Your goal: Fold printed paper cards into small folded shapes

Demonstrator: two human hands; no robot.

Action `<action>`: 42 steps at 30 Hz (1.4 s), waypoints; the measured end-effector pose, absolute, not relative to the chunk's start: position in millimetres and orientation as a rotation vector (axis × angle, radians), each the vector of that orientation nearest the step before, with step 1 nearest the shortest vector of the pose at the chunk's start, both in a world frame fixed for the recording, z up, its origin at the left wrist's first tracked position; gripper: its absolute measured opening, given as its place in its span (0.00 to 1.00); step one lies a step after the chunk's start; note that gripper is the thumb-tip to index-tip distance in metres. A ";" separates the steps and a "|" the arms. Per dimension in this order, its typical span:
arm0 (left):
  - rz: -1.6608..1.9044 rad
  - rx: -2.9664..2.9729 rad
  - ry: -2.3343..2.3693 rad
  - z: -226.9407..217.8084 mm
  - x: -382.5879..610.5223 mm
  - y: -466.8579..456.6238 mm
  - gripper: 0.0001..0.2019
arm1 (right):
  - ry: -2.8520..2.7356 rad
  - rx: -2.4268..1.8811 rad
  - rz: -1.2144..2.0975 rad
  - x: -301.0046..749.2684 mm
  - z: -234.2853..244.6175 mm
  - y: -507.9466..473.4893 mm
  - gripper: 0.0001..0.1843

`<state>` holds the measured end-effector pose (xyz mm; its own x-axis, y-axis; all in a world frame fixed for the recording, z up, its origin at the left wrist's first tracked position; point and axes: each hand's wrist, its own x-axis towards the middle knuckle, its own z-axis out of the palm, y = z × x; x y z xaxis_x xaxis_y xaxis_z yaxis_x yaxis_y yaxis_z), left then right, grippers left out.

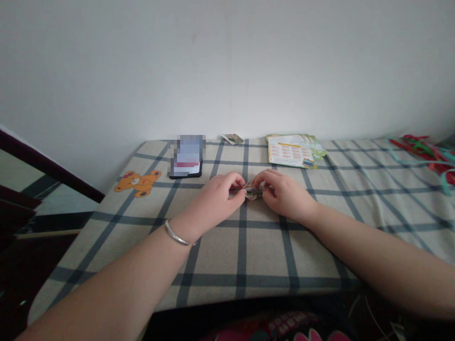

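Note:
A small folded piece of printed paper (253, 194) is pinched between my two hands, just above or on the checked tablecloth. My left hand (227, 192), with a silver bangle (176, 233) on its wrist, grips the paper's left side between thumb and fingertips. My right hand (280, 192) has its fingers curled on the paper's right side. The fingers cover much of the paper, so its full shape is hidden. Another small folded paper (232, 139) lies beyond my hands, close to the wall.
Printed sheets (291, 152) lie stacked at the back right. A phone (186, 156), its screen blurred, rests at the back left near a bear picture (138, 183). Red, green and pale blue strips (432, 154) are heaped at the far right. The wall (227, 71) borders the tablecloth (216, 258).

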<state>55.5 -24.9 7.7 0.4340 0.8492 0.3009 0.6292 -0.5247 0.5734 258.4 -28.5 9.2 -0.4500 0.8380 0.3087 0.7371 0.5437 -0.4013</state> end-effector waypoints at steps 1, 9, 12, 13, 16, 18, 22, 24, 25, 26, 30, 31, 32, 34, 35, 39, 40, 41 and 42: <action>0.805 2.317 1.257 7.4 55.9 -25.0 0.05 | -2.326 -1.265 0.263 258.0 9.1 -29.1 0.15; 0.811 2.352 1.221 7.1 56.4 -26.2 0.05 | -2.371 -1.218 0.133 255.1 9.0 -31.3 0.10; 0.804 2.365 1.209 7.6 56.7 -26.3 0.05 | -2.379 -1.221 0.138 255.0 9.2 -30.9 0.08; 0.799 2.366 1.208 7.8 56.8 -26.3 0.05 | -2.381 -1.220 0.139 255.1 9.1 -30.8 0.08; 0.793 2.370 1.209 8.6 56.8 -26.5 0.05 | -2.386 -1.200 0.140 255.5 8.1 -30.2 0.08; 0.798 2.374 1.204 8.8 56.7 -27.0 0.06 | -2.386 -1.176 0.143 255.6 7.5 -29.5 0.07; 0.794 2.376 1.192 8.9 56.9 -28.1 0.06 | -2.389 -1.168 0.132 254.6 7.1 -28.2 0.05; 0.789 2.378 1.195 8.5 57.3 -28.2 0.06 | -2.391 -1.179 0.112 253.7 7.6 -28.1 0.03; 0.787 2.381 1.197 8.1 57.6 -28.1 0.06 | -2.391 -1.185 0.102 253.2 7.9 -28.4 0.03; 0.787 2.384 1.201 7.7 57.9 -28.0 0.06 | -2.394 -1.189 0.096 252.8 8.1 -28.7 0.03; 0.797 2.399 1.242 6.7 58.4 -27.6 0.06 | -2.425 -1.188 0.051 251.2 8.8 -30.9 0.03; 0.804 2.404 1.258 6.9 58.4 -27.7 0.05 | -2.434 -1.190 0.029 250.8 8.8 -31.3 0.03; 0.817 2.410 1.276 7.2 58.3 -27.9 0.05 | -2.440 -1.195 0.009 250.5 8.6 -31.6 0.04; 0.846 2.418 1.308 8.0 58.2 -28.2 0.04 | -2.443 -1.212 -0.016 250.2 8.0 -31.8 0.06; 0.859 2.416 1.321 8.2 58.1 -28.2 0.04 | -2.441 -1.218 -0.022 250.2 7.6 -31.7 0.06; 0.853 2.402 1.329 7.5 57.6 -26.5 0.05 | -2.447 -1.216 -0.041 251.0 6.0 -31.2 0.09; 0.848 2.402 1.328 7.0 57.4 -25.9 0.05 | -2.456 -1.214 -0.044 251.2 5.8 -31.1 0.09; 0.843 2.402 1.329 6.4 57.3 -25.3 0.05 | -2.466 -1.212 -0.047 251.4 5.8 -31.1 0.10; 0.839 2.403 1.332 5.8 57.3 -24.9 0.05 | -2.473 -1.209 -0.050 251.5 5.9 -31.1 0.10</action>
<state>57.3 -24.9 5.8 0.4100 0.8394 0.3568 0.6844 -0.5417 0.4880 251.5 -31.1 5.9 -0.5545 0.7524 0.3556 0.7663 0.6283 -0.1346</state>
